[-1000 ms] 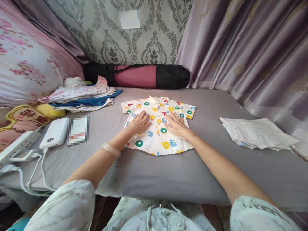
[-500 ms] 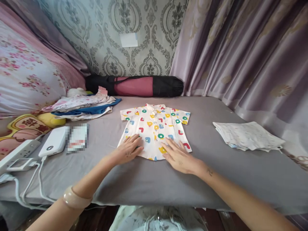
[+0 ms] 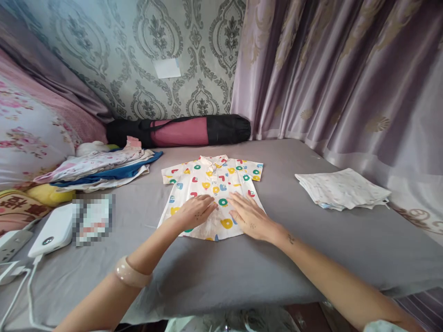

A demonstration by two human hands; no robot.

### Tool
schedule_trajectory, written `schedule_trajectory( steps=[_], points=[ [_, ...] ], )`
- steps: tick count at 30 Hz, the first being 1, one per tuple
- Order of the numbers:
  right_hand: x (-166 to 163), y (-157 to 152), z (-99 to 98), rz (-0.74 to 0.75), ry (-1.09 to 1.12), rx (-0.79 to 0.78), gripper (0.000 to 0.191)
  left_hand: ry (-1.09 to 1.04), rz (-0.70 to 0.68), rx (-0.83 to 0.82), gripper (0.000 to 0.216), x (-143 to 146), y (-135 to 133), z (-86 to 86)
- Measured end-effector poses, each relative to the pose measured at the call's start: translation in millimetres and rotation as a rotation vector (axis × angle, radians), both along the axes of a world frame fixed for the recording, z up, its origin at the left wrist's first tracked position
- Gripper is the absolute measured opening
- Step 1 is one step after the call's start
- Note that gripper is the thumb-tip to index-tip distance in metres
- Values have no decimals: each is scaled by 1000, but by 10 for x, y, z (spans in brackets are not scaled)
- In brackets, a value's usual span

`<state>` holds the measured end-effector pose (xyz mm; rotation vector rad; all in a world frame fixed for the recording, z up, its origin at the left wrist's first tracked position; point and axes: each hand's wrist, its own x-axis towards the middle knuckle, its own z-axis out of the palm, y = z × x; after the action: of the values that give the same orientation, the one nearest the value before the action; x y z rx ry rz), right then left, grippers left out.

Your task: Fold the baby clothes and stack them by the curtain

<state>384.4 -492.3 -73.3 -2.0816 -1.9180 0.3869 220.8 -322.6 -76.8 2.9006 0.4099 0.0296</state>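
Observation:
A small short-sleeved shirt (image 3: 214,184), white with red, yellow, green and blue shapes, lies spread flat with its collar toward the wall. My left hand (image 3: 197,212) rests on the lower left part of its front, fingers stretched out and pointing right. On the lower right part lies my right hand (image 3: 249,216), palm down with the fingers extended toward the middle. Neither hand grips the cloth. Small creases show in the fabric between them.
The shirt lies on a grey sheet (image 3: 284,258). Folded white cloth (image 3: 342,189) lies right; piled clothes (image 3: 104,168) lie left. A white power bank (image 3: 55,230) with cables and a power strip (image 3: 14,244) are front left. A black-and-red rolled bag (image 3: 180,131) lies along the wall.
My hands have slid up the shirt from near its hem, and the left hand has moved inward. The camera view has turned somewhat to the right.

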Motion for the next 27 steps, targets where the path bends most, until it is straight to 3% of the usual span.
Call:
schedule_trajectory(
  steps=[3,9,13,16,21,24,27],
  points=[
    [237,93,-137,-101,-129,26,61,-45,-4,85,56,299,56,-71],
    [369,113,-384,-78,-99,-49,66,42,-45,107,56,653,195,-254],
    [385,102,-365,-71,-46,-54,67,64,-64,121,43,769,268,-137],
    [403,99,-355,-158,-54,-13,69,59,-12,139,41,931,293,-63],
    [401,83,-379,-227,-93,-41,71,7,-108,118,44,1251,280,-101],
    [399,69,-368,-226,-117,-16,67,70,-137,106,38,1418,260,-60],
    [392,60,-348,-222,-150,53,61,182,-63,131,33,1604,231,68]
  ],
)
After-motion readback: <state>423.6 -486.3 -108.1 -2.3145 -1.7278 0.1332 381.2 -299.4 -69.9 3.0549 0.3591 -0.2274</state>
